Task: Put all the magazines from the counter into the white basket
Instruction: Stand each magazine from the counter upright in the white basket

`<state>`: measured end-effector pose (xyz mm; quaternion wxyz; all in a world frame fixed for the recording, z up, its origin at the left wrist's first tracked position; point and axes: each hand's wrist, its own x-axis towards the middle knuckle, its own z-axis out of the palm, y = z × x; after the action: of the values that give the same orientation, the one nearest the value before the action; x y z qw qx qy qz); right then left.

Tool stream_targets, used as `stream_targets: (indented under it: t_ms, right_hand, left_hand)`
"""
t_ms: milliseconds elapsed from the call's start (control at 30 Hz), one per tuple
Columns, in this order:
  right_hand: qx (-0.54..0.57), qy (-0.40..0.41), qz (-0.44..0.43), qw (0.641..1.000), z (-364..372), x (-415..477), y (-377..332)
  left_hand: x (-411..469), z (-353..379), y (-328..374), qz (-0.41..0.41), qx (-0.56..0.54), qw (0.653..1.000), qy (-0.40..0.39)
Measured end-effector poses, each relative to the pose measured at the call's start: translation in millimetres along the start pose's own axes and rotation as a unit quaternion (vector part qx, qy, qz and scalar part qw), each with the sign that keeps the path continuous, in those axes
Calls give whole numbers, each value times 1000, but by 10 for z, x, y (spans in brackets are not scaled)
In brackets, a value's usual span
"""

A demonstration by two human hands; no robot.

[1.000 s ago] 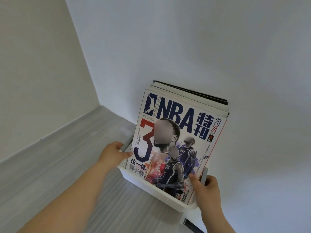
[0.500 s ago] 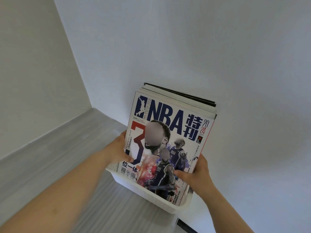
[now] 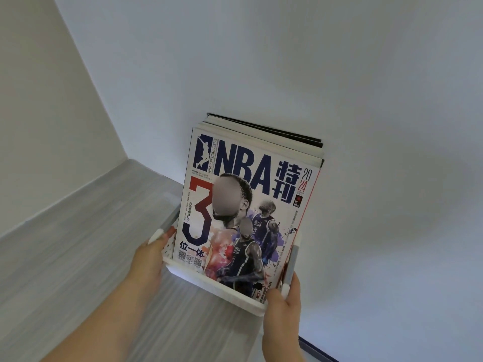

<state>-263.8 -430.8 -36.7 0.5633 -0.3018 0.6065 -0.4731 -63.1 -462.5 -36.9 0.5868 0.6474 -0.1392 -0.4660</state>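
My left hand (image 3: 150,259) curls round the left end of the white basket (image 3: 217,284). My right hand (image 3: 283,304) clasps its right end at the grey handle (image 3: 290,265). The magazines (image 3: 243,205) stand upright inside the basket, NBA cover toward me, above the grey counter (image 3: 78,244) and near the far wall (image 3: 287,61).

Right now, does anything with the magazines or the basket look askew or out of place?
Nothing looks spilled or torn. The magazines stand on end in the white basket, far taller than its low rim, and seem to lean back towards the wall.
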Motion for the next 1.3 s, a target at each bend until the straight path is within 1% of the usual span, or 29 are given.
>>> stream_targets:
  t_ms: [200, 367, 500, 667, 800, 967, 1067, 1200, 1300]
  right_hand:
    - [18, 10, -9, 1000, 18, 49, 12]
    - [4, 17, -27, 999, 18, 231, -64]
    - [-8, 11, -36, 999, -26, 347, -72]
    - [-9, -30, -38, 999, -71, 351, -86]
    - [-37, -110, -44, 992, -275, 385, -147]
    - [-39, -186, -4, 982, -462, 459, -315]
    - [-38, -195, 24, 980, -425, 457, -391]
    - [-21, -184, 41, 982, -366, 442, -442]
    - [-16, -184, 44, 982, -340, 441, -444]
  left_hand:
    - [60, 122, 116, 10, 18, 1000, -12]
    - [212, 350, 186, 8, 34, 999, -19]
    - [282, 395, 135, 6, 30, 999, -14]
    - [296, 422, 124, 12, 33, 999, -1]
    - [245, 403, 139, 22, 78, 997, -2]
    - [-54, 321, -79, 45, 85, 995, -19]
    - [-199, 345, -125, 58, 78, 995, -36]
    - [-186, 401, -36, 54, 57, 996, -34]
    - [-152, 424, -8, 54, 63, 996, -24]
